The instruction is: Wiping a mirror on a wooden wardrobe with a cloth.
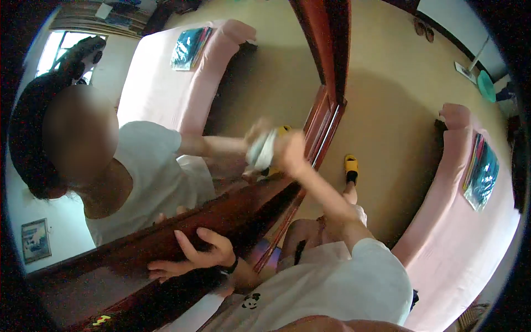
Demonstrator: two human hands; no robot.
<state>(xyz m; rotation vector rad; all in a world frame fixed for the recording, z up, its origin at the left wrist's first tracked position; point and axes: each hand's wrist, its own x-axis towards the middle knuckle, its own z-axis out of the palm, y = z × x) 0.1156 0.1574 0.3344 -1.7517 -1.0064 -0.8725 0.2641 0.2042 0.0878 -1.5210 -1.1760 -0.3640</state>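
Note:
A large mirror (265, 83) in a dark reddish-brown wooden frame (130, 265) fills the left side. My right hand (291, 152), blurred by motion, presses a pale crumpled cloth (266, 150) to the glass, its reflection meeting it there. Over on the lower frame rests my left hand (207, 252), fingers spread, with a dark band at the wrist. It holds nothing.
A bed (437, 221) with a pink cover stands on the right, a plastic-wrapped packet (481, 171) lying on it. A green basin (486, 86) and dark shoes (423, 30) are farther off. My foot wears a yellow slipper (350, 163) on the tan floor (387, 83).

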